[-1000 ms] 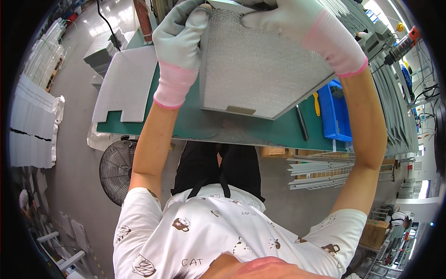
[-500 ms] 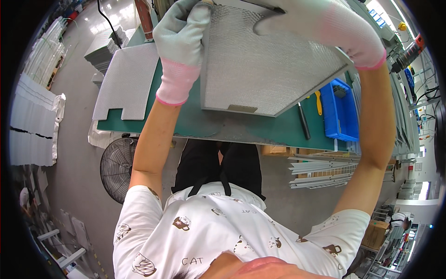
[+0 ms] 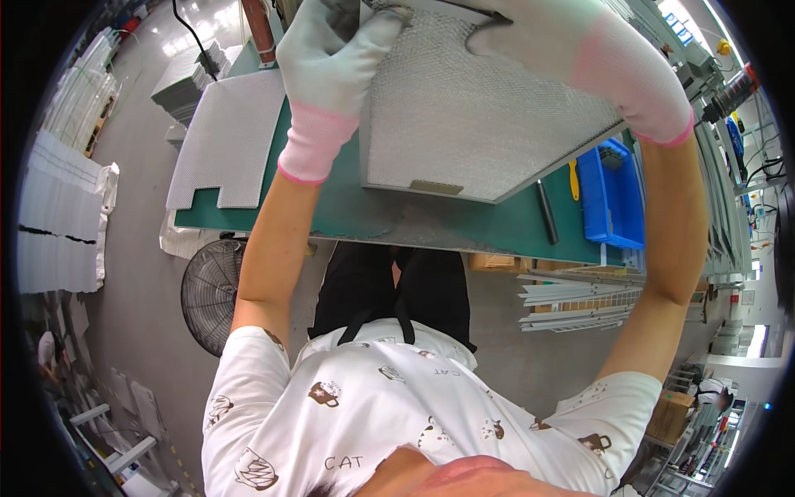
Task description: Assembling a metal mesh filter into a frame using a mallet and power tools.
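Note:
A silver mesh filter panel (image 3: 480, 124) in a thin metal frame stands tilted over the green workbench (image 3: 397, 217). My left hand (image 3: 331, 70), in a white and pink glove, is closed on the panel's far left corner, thumb pressed over the frame edge. On the far right side my right hand (image 3: 563, 45), gloved alike, grips the frame; most of its fingers are hidden at the upper edge of the view. A small tan label (image 3: 436, 188) sits on the panel's near frame strip. Left of the left hand, a loose mesh sheet (image 3: 228, 137) with a notched near edge lies on the bench.
To the right on the bench are a blue bin (image 3: 611, 199), a yellow-handled tool (image 3: 574, 180) and a dark rod-like tool (image 3: 547, 213). A power driver (image 3: 730, 94) hangs at far right. A black fan (image 3: 213, 296) stands by the bench's left front; metal strips (image 3: 580, 302) lie below.
My left hand has moved right along the panel's far edge, its thumb now further over the frame. The panel has shifted slightly away and to the right. The right hand keeps its hold.

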The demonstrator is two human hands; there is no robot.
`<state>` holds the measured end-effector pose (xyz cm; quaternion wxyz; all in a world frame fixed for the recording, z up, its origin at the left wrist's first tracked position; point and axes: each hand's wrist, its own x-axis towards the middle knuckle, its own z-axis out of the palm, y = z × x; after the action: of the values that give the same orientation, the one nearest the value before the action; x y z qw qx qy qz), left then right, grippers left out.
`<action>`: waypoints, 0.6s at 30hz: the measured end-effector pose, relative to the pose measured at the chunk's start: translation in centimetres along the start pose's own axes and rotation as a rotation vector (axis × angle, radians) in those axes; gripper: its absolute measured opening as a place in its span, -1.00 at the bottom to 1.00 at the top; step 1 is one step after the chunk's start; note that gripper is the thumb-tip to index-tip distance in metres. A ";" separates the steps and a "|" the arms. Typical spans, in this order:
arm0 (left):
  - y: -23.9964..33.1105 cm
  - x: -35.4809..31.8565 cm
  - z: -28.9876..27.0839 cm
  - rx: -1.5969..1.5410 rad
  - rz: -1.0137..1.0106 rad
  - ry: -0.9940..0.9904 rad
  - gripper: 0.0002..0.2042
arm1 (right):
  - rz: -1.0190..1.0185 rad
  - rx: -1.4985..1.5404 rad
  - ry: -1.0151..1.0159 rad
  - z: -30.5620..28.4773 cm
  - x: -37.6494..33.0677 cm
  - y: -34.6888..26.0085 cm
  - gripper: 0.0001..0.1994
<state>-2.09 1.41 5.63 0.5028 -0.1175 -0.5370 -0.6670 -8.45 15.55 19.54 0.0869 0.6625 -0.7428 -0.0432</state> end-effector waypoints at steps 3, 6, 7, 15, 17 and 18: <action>0.5 0.1 0.3 0.094 -0.048 -0.035 -0.65 | 0.252 -0.114 -0.021 0.2 0.5 -2.1 -0.75; 0.4 0.2 0.1 0.076 -0.051 -0.050 -0.68 | 0.053 0.218 0.098 0.6 -0.1 -0.4 -0.75; 0.3 0.3 0.0 0.085 -0.059 -0.058 -0.69 | 0.053 0.218 0.097 0.7 0.1 -0.3 -0.75; 0.4 0.8 -0.4 -0.015 -0.117 -0.134 -0.66 | 0.060 0.406 -0.028 -0.2 0.3 1.3 -0.75; 0.4 0.9 -0.7 -0.010 -0.133 -0.151 -0.67 | -0.011 0.212 0.046 1.0 0.4 1.5 -0.73; 0.3 0.9 -0.9 -0.038 -0.132 -0.169 -0.68 | -0.068 0.009 0.122 1.3 0.4 1.4 -0.71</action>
<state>-1.92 0.24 6.10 0.4085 -0.1475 -0.5712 -0.6965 -10.06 15.26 18.51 0.1276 0.6891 -0.7133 -0.0024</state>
